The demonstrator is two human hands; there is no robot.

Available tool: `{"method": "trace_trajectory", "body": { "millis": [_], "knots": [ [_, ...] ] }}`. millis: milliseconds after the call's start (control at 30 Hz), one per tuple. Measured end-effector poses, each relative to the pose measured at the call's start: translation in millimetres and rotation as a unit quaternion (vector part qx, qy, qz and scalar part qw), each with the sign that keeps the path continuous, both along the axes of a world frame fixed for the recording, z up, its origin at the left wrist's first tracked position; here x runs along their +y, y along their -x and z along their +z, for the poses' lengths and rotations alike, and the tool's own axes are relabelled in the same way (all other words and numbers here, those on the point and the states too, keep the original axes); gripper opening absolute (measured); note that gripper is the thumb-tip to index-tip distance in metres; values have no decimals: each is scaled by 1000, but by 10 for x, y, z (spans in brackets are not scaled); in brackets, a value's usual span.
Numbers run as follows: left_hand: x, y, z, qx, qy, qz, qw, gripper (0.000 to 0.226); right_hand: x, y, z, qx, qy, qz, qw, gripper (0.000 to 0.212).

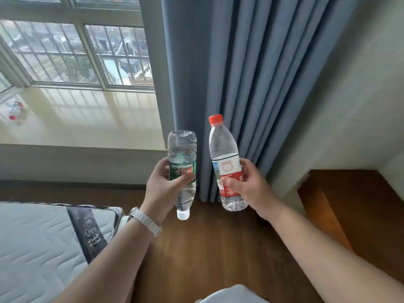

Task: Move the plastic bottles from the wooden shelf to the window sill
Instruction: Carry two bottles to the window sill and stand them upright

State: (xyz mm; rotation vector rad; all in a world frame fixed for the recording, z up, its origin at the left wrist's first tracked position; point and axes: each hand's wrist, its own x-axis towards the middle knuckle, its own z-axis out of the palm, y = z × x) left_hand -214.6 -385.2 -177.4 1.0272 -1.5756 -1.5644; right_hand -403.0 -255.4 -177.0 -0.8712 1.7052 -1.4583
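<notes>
My left hand [162,186] grips a clear bottle with a green label [182,149], held upside down with its white cap pointing at the floor. My right hand [247,189] grips a clear bottle with a red label and red cap [223,145], held upright. Both bottles hang in the air in front of the blue curtain, just right of the glossy beige window sill [87,119]. A red-capped bottle [15,111] lies on the sill at the far left. The wooden shelf [349,193] stands low at the right, its top bare.
A blue curtain [240,73] hangs to the floor right of the window [76,51]. A mattress corner [43,241] lies at lower left. Wooden floor [207,248] runs between mattress and shelf. A white watch sits on my left wrist [145,219].
</notes>
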Motion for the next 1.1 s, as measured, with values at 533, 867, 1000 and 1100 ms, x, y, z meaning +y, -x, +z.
{"method": "trace_trajectory", "body": {
  "millis": [533, 867, 1000, 1100],
  "knots": [
    [-1036, 56, -168, -37, -16, 138, 990, 49, -1486, 303, -327, -60, -26, 118, 991, 63],
    [-1879, 635, 56, -39, -8, 202, 979, 53, -2686, 905, -208, -47, -31, 223, 973, 65],
    [-2087, 667, 132, -38, -1, 259, 965, 54, -3148, 957, -167, -62, -18, 274, 960, 61],
    [-2196, 600, 137, -43, -6, 296, 954, 57, -3436, 885, -122, -64, -10, 307, 950, 62]
  ]
}}
